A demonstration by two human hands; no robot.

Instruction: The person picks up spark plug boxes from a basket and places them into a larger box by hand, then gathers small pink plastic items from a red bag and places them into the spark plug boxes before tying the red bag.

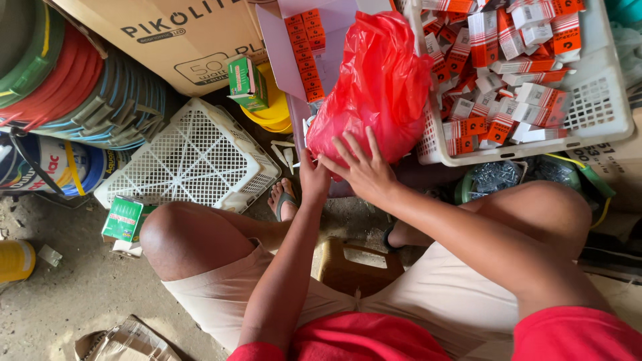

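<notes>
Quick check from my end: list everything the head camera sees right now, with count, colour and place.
Red plastic bag: one, full, centre, under both hands.
White plastic basket of small orange-and-white boxes: one, top right.
Empty white lattice basket: one, tipped, left of centre.
Small green cartons: two, one by the cardboard, one on the floor lower left.
Brown cardboard box: one, top.
Coiled hoses: several, red, green, blue, top left.
Left hand: on the bag's bottom.
Right hand: spread flat on the bag.
</notes>
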